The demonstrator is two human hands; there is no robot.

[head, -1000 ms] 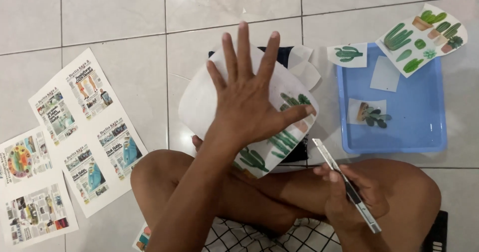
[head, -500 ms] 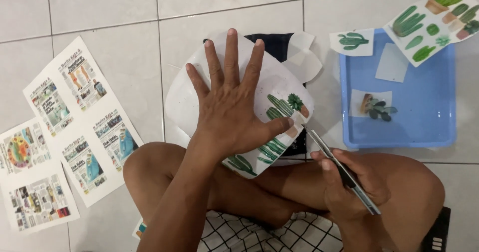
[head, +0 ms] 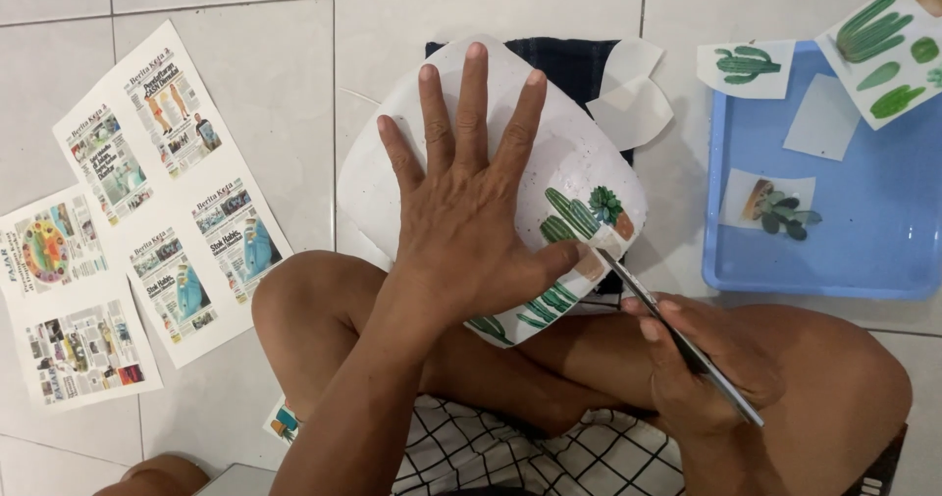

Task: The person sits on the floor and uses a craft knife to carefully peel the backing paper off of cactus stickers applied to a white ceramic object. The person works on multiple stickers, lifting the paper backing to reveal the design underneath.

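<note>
Left hand (head: 471, 202) lies flat, fingers spread wide, palm pressed on a white plate (head: 589, 153) w/ cactus pics along its edge; nothing gripped, just holding it down. Plate sits tilted over a dark cloth (head: 574, 59) on the tiled floor (head: 245, 5), lower edge against the person's crossed legs. Right hand (head: 702, 359) is curled round a thin metal tool (head: 677, 339), prob. tweezers; its tip meets the plate edge just beside the left thumb, at a cactus sticker (head: 574, 216). To the right, a blue tray (head: 863, 261) w/ a small plant cutout (head: 770, 202) and a blank paper square (head: 822, 115) inside; a cactus sheet (head: 888, 50) overlaps the tray's top corner. Printed paper sheets (head: 167, 192) lie on the floor at left, well apart from the plate.
</note>
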